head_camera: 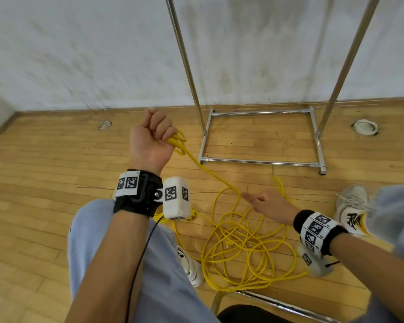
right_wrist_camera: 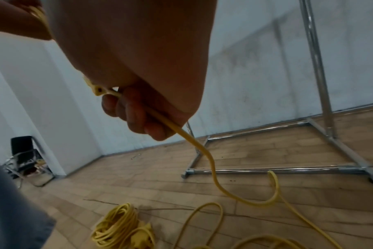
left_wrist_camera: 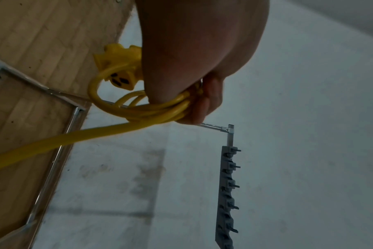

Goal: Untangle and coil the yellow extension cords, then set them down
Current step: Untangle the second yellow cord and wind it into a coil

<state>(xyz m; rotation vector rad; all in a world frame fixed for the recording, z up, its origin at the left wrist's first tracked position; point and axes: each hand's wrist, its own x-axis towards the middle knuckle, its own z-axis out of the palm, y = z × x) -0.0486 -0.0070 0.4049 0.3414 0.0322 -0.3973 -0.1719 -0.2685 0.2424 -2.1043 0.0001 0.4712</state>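
Yellow extension cord (head_camera: 216, 180) looks springy and light, best fed near the loops the left hand (head_camera: 151, 138) grips while the right hand (head_camera: 269, 206) curls round the running strand.

Bare indoor room, possibly a studio or storeroom: worn wood-strip floor (head_camera: 56, 229), stained white wall (head_camera: 79, 54), chrome garment rack (head_camera: 261, 136), folding chair (right_wrist_camera: 26, 156) in the corner.
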